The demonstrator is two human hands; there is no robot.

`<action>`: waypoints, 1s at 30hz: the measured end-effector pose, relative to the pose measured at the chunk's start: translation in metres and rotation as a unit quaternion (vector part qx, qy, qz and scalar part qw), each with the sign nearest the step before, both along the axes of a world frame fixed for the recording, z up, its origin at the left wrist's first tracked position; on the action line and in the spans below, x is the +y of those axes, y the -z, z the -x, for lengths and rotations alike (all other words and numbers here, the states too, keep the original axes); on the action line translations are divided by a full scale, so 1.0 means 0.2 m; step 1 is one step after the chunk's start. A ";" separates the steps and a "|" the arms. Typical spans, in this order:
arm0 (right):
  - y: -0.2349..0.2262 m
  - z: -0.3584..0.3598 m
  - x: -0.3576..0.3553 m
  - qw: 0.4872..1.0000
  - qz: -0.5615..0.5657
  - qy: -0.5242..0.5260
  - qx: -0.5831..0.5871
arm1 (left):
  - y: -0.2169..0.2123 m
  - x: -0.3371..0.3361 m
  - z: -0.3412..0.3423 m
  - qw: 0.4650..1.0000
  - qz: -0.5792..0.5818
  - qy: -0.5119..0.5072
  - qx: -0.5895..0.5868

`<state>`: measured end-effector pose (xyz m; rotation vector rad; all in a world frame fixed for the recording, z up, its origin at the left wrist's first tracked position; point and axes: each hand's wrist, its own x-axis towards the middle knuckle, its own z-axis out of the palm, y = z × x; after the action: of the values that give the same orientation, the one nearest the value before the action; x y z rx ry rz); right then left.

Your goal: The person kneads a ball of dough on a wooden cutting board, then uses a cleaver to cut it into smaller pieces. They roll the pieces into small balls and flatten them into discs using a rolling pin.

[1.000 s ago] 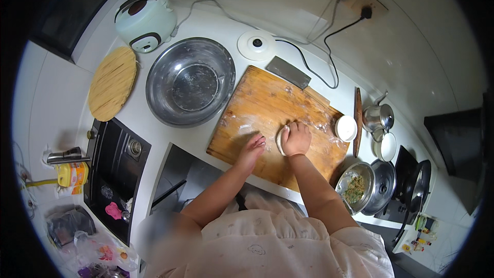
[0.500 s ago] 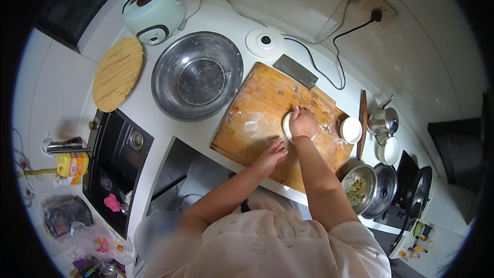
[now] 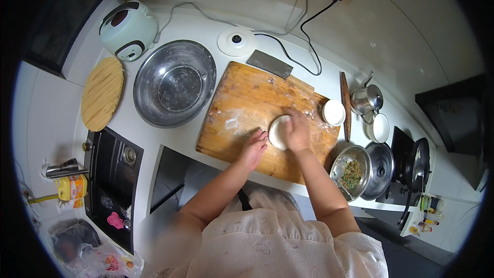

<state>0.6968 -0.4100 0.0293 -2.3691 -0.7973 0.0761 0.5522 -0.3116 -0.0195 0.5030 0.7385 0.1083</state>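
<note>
A round, flattened piece of pale dough lies on the floury wooden cutting board. My right hand is over the dough's right edge, touching it; motion smears its fingers, so their grip cannot be told. Just left of the dough, my left hand hovers low over the board with its fingers partly bent and apart, holding nothing. A cleaver with a grey blade and a wooden handle rests along the board's far edge. Near the right edge stands a small white bowl.
Left of the board is a large metal basin; a rice cooker stands behind it. A rolling pin, a kettle and a metal bowl of chopped filling are at the right. A sink lies far left.
My right hand has shifted from pressing on top of the dough to its right edge, uncovering more of the disc. My left hand stays beside it. The whole view has swung.
</note>
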 end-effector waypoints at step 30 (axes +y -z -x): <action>0.11 -0.30 0.17 0.943 0.020 0.020 0.331 | 0.06 0.03 0.08 0.993 -0.116 0.021 0.024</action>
<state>0.7563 -0.3764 0.0070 -2.1737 -0.4159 0.8287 0.5362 -0.3056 -0.0312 0.7447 0.7653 0.1446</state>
